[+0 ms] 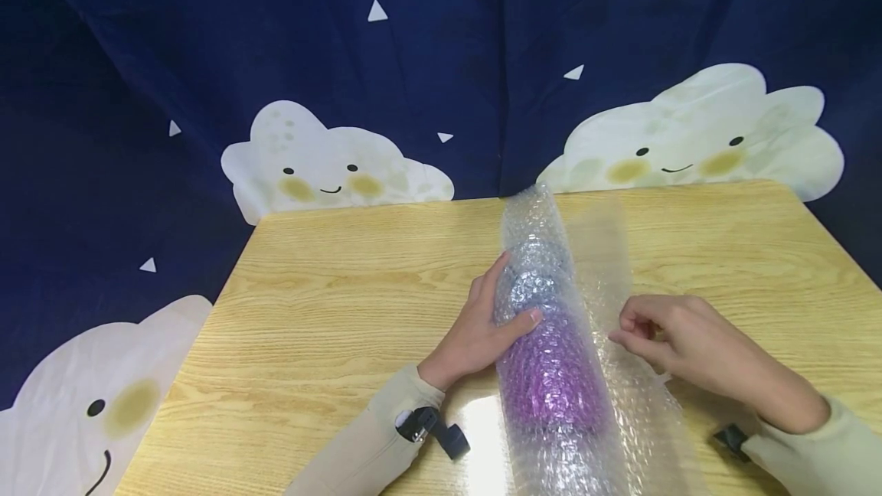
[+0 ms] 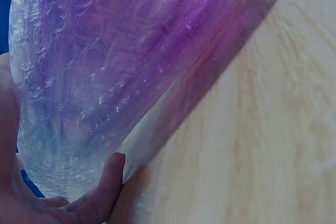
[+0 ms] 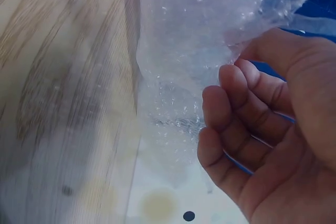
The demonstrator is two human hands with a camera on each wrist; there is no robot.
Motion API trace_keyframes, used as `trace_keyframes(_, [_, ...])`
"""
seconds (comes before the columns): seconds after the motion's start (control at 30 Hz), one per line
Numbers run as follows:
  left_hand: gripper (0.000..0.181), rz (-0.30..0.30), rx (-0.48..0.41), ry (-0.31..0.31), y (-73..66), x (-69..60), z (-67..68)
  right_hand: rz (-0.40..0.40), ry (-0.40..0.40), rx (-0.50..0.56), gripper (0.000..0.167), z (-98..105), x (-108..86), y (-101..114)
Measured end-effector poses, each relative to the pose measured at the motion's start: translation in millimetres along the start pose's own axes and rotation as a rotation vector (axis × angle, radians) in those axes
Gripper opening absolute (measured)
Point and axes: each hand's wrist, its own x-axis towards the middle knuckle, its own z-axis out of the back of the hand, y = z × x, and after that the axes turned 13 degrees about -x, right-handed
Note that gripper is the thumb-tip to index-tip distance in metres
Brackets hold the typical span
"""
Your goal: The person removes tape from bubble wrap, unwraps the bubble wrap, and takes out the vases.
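Observation:
A purple and bluish object wrapped in bubble wrap [image 1: 551, 373] lies lengthwise on the table, its purple part also filling much of the left wrist view [image 2: 121, 40]. My left hand [image 1: 475, 339] grips its left side, thumb on top and fingers along the far side; the fingertips are partly hidden. A loose flap of bubble wrap [image 1: 606, 270] spreads to the right of the roll. My right hand [image 1: 710, 354] pinches the edge of this flap between thumb and forefinger. In the right wrist view the other fingers of that hand [image 3: 278, 129] are curled beside the wrap [image 3: 178, 51].
The wooden table [image 1: 331, 289] extends on both sides of the roll. Behind it hangs a dark blue cloth [image 1: 413, 75] with smiling white clouds [image 1: 331, 163] and small white triangles. Small black devices are strapped at both wrists.

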Motion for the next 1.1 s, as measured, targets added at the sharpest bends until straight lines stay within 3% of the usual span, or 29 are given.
trace_keyframes(0.43, [0.088, 0.01, 0.0, -0.003, -0.2, -1.2, -0.6, 0.038, -0.016, -0.065, 0.028, -4.2, 0.3, -6.3])
trace_keyframes(1.1, [0.088, 0.004, -0.001, -0.001, 0.1, -0.6, -0.4, 0.026, 0.109, -0.096, 0.021, -6.1, -0.4, -17.1])
